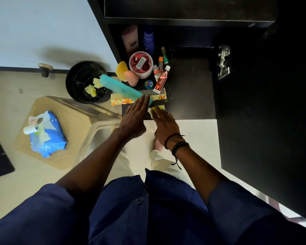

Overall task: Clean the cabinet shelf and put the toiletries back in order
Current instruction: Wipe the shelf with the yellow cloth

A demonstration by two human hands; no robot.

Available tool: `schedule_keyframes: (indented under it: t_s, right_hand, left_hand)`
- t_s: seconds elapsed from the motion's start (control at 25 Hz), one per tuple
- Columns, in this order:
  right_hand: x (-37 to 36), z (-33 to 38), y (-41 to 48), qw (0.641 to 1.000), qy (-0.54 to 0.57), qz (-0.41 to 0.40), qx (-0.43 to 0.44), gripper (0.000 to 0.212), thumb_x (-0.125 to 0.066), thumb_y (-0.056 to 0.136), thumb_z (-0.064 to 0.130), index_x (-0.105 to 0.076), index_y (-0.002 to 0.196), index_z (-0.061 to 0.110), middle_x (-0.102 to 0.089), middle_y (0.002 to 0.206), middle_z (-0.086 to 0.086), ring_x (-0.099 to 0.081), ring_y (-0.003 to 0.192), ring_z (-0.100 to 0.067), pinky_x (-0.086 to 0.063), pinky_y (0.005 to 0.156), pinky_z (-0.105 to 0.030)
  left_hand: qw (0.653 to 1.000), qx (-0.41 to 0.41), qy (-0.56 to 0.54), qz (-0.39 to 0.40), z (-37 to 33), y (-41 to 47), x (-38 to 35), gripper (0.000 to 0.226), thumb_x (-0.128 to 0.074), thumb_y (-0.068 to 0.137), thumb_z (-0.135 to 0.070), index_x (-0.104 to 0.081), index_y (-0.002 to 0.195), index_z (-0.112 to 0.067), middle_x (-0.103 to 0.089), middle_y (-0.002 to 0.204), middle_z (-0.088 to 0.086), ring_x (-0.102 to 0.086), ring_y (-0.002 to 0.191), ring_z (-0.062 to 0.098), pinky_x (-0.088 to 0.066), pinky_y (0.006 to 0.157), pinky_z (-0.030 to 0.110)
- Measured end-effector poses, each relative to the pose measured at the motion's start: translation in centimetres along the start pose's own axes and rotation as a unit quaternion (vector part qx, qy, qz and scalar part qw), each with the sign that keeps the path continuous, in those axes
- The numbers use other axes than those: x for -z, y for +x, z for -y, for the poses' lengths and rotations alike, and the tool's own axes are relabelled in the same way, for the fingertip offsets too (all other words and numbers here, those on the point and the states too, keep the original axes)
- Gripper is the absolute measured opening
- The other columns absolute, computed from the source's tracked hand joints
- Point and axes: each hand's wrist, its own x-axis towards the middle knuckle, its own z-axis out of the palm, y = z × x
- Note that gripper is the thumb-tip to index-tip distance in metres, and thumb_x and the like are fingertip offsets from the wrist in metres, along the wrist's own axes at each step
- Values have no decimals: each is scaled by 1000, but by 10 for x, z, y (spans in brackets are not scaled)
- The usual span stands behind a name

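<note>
The yellow wipe [156, 108] lies on the near-left corner of the black cabinet shelf [189, 96], just under the fingers of the right hand [164, 126]. Those fingers lie stretched out and flat on it, pressing rather than gripping it. The left hand [133, 119] is released and flat, with straight fingers holding nothing. Its fingertips reach the near end of the teal comb [120, 87], though actual contact is hard to tell.

The toiletries crowd the shelf's left part. The red jar [140, 63], a red-and-white tube [162, 80] and a small round tin [149, 84] stand just beyond the combs, and two tall bottles stand at the far back. The teal comb's long axis runs diagonally from far left to near right, and its far end overhangs the shelf edge toward the black bin [87, 82]. The floral comb [120, 100] lies left to right under it, along the near edge, directly ahead of both hands.

The bare, unwiped-looking stretch of shelf lies to the right of the wipe and away from the clutter, so the right hand is placed to sweep that way. The combs lie between the wipe and the left corner. The left hand is the nearer one to shift them, probably pushing across the combs' length rather than along it.
</note>
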Motion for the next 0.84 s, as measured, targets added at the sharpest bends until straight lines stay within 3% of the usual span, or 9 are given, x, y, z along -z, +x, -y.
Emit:
schedule_keyframes:
  t_s: [0.08,0.28,0.48,0.72,0.84]
  right_hand:
    - [-1,-6,-3,1000,-26,-1,11,73,-46,89,7,-11,151,21,-4,160,2,-6,148,-17,1,120,-33]
    - [30,-55,0,996,-1,-34,-88,74,-51,88,8,-13,151,22,-8,160,0,-11,148,-19,-6,121,-37]
    - [47,-54,31,997,15,-21,-67,66,-50,93,23,-16,151,22,-9,160,-1,-10,148,-21,-8,120,-38]
    - [64,-54,72,997,25,-24,-70,65,-47,94,24,-15,151,22,-7,160,2,-9,148,-20,-8,121,-43]
    - [64,-54,74,997,31,-20,-71,68,-48,94,25,-12,151,22,-4,160,2,-6,148,-20,-7,121,-42]
  left_hand:
    - [1000,8,-3,7,4,0,-5,100,-55,77,4,9,151,-20,8,160,3,5,147,23,-10,120,44]
    - [999,32,-21,29,13,8,-13,102,-61,79,-1,8,151,-20,8,160,2,5,147,24,-9,120,43]
    - [999,-6,-39,33,15,14,-14,98,-61,82,-2,7,150,-20,8,160,0,6,147,25,-8,117,43]
    - [997,-28,-45,-48,21,19,-13,87,-65,75,0,-19,149,-13,-16,154,13,-14,142,37,-25,113,58]
    - [995,22,-54,-83,15,21,-14,88,-67,69,-2,-25,145,-15,-12,152,17,-13,139,42,-23,113,57]
